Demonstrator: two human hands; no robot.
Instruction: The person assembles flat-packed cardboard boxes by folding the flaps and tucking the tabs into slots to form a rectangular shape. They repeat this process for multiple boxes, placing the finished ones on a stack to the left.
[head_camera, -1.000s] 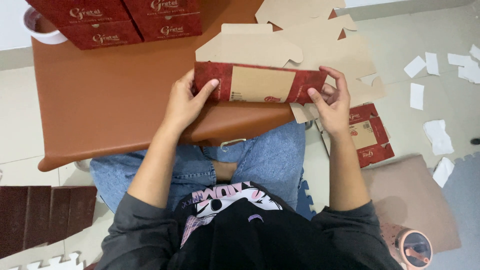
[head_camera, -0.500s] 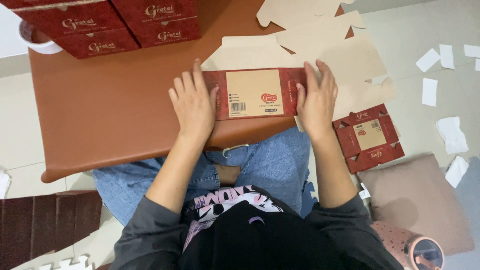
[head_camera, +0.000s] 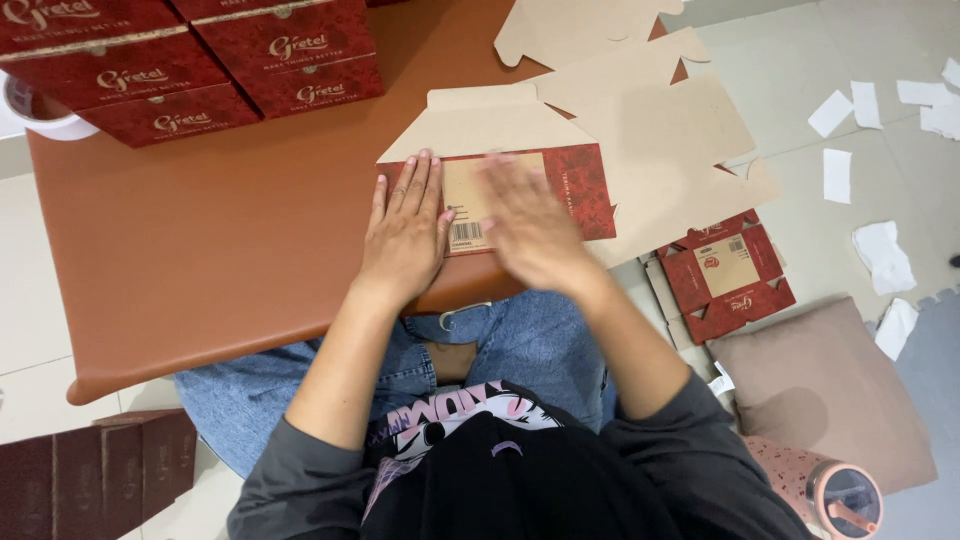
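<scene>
The flat red carton (head_camera: 585, 180), folded down with its tan panel facing up, lies at the near edge of the brown table (head_camera: 200, 260), right in front of the person. The left hand (head_camera: 408, 230) rests on the carton's left end, palm down and fingers stretched flat, gripping nothing. The right hand (head_camera: 530, 230) lies over the carton's middle, just beside the left at its 3 o'clock; it is blurred, looks spread flat, and I cannot tell whether it presses or merely hovers. From the carton's 12 to 2 o'clock, unfolded tan carton blanks (head_camera: 650, 110) are spread over the table's right edge. At the table's 11 o'clock corner stand stacked closed red boxes (head_camera: 200, 60); what they hold cannot be seen. On the floor at the carton's 4 o'clock lie more flat red cartons (head_camera: 725, 275), a brown cushion (head_camera: 830, 390), and scattered white paper scraps (head_camera: 880, 250) at 3 o'clock.
</scene>
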